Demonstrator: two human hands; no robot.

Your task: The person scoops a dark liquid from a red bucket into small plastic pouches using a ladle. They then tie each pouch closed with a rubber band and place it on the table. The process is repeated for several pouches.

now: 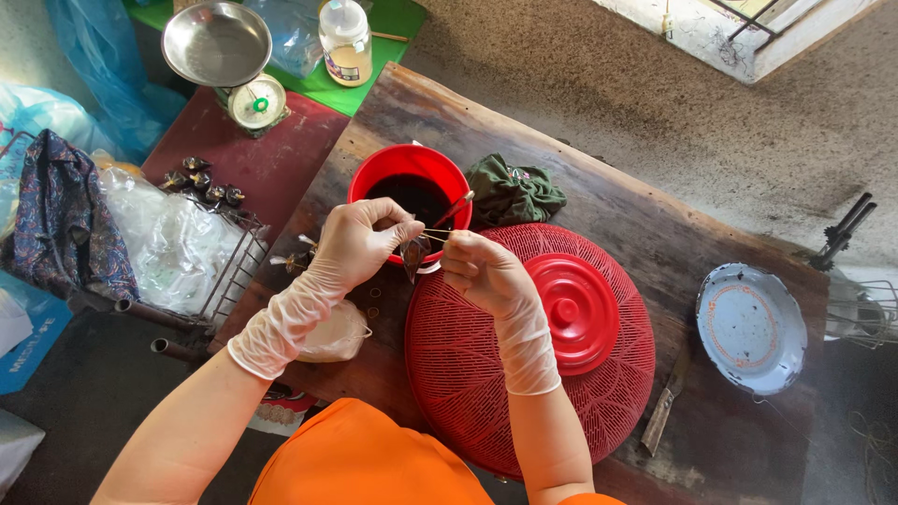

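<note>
A dark leaf packet [413,254] is pinched by the left hand [360,245] just in front of the red bowl [374,173]; a thin string [436,233], running sideways, is pulled by the right hand [479,268].

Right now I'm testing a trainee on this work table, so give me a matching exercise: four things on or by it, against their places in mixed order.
Things:
1. red bowl
2. enamel plate
3. green cloth
4. weighing scale

Places:
a. far left corner, its steel pan on top
b. right end of the table
c. just beyond the gloved hands, dark liquid inside
d. bunched beside the bowl, behind the red woven cover

Pairs: 1-c, 2-b, 3-d, 4-a
</note>
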